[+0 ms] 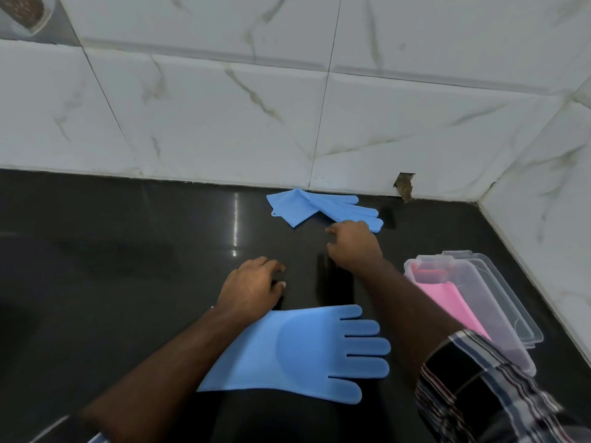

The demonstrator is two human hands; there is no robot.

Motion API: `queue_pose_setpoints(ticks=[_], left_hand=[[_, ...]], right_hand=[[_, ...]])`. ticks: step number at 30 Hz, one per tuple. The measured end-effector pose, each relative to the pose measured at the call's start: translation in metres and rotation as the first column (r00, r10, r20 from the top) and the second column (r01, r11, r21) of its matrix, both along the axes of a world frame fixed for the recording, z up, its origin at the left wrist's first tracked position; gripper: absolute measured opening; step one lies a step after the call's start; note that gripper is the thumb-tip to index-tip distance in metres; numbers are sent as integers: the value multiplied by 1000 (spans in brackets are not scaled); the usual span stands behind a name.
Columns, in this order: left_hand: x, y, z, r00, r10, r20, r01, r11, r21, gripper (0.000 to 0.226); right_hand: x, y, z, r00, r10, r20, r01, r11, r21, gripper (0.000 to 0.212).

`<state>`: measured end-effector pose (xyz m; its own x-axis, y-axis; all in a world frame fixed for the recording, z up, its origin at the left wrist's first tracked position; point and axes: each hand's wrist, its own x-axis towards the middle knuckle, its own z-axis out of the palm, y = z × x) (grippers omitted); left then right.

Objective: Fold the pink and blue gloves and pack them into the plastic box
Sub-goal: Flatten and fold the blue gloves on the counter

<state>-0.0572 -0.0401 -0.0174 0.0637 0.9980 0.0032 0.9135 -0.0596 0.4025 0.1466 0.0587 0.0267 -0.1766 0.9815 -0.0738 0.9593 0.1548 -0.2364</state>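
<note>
One blue glove (pixel 303 350) lies flat on the black counter just in front of me, its fingers pointing right. A second blue glove (pixel 307 204) lies folded over near the wall. My right hand (pixel 353 247) is just in front of that far glove's fingertips, fingers loosely curled; no grip on it shows. My left hand (pixel 252 286) rests on the counter above the near glove's cuff, fingers relaxed and holding nothing. The clear plastic box (pixel 412 270) stands at the right with folded pink gloves (pixel 447 298) inside.
The black counter (pixel 128 266) meets white marble-look wall tiles at the back and on the right. The box's clear lid (pixel 511 302) lies against its far side. A chipped hole in the tile (pixel 404 187) sits at the wall's base.
</note>
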Motion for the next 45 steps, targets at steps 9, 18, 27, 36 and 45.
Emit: queue_pose_setpoints(ticks=[9, 18, 27, 36, 45], left_hand=[[-10, 19, -7, 995, 53, 89, -52, 999, -11, 30], [-16, 27, -1, 973, 88, 213, -93, 996, 9, 27], [-28, 20, 2, 961, 99, 257, -108, 994, 22, 29], [-35, 19, 9, 960, 181, 213, -217, 963, 162, 59], [-39, 44, -2, 984, 116, -136, -125, 991, -55, 56]], right_hand=[[-13, 62, -17, 977, -15, 213, 33, 996, -80, 34], [-14, 69, -13, 999, -33, 37, 35, 998, -55, 29], [-10, 49, 2, 991, -68, -114, 64, 997, -42, 19], [17, 11, 32, 984, -41, -174, 62, 991, 116, 37], [9, 0, -16, 994, 46, -104, -56, 994, -92, 60]])
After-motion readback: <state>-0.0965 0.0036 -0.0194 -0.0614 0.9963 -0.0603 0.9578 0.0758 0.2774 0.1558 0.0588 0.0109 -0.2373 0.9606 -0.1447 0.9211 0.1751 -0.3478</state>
